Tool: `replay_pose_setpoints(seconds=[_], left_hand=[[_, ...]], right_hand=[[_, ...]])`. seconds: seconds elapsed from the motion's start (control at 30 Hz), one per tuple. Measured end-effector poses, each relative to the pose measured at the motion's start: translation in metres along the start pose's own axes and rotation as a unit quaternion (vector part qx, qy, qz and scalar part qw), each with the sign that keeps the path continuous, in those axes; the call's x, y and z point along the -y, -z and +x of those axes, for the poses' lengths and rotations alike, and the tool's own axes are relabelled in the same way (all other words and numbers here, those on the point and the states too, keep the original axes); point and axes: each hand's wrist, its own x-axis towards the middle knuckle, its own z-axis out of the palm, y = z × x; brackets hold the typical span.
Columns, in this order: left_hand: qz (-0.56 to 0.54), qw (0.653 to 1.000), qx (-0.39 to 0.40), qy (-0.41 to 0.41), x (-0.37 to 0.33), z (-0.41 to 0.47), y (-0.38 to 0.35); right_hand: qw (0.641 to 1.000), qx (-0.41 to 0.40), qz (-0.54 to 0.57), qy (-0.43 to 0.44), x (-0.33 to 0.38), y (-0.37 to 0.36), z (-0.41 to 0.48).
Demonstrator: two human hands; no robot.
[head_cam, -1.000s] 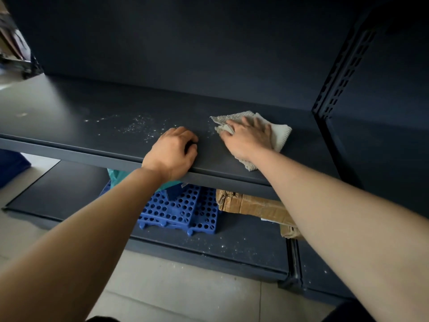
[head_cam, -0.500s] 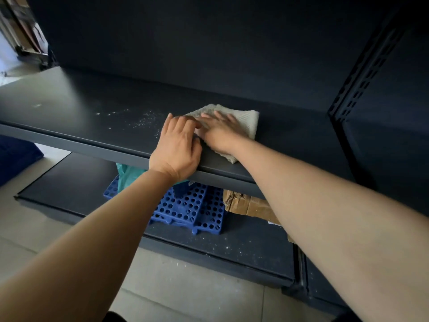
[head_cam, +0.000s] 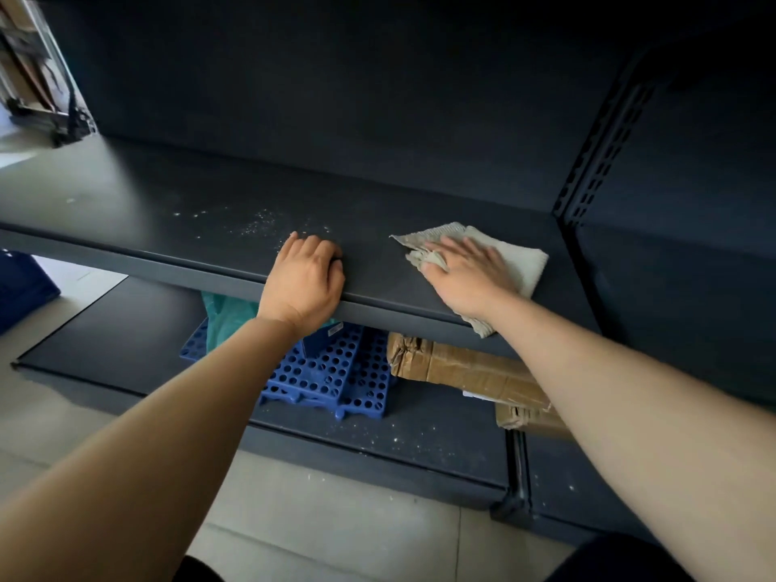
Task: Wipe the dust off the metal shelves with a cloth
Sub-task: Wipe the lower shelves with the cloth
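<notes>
A dark metal shelf runs across the view at chest height. White dust specks lie on it left of centre. My left hand rests curled on the shelf's front edge, just right of the dust, holding nothing. A pale grey cloth lies flat on the shelf to the right, one corner hanging over the front edge. My right hand presses down on the cloth with fingers spread and pinches a fold of it.
A lower shelf carries blue perforated plastic tiles, a teal bag and a taped cardboard package, with dust specks near its front. A slotted upright stands at the right. Tiled floor lies below.
My right hand has slid the cloth to the right, away from my left hand. My left hand's fingers have curled on the shelf edge.
</notes>
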Motion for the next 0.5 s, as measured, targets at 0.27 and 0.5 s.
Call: replay_pose_setpoints(seconds=[0.27, 0.5], left_hand=[[-0.042, 0.999, -0.01, 0.013, 0.056, -0.013, 0.025], [-0.067, 0.998, -0.008, 0.016, 0.11, -0.018, 0.034]], right_hand=[[1.0, 0.019, 0.015, 0.02, 0.093, -0.008, 0.022], [0.998, 0.025, 0.023, 0.051, 0.185, -0.014, 0.05]])
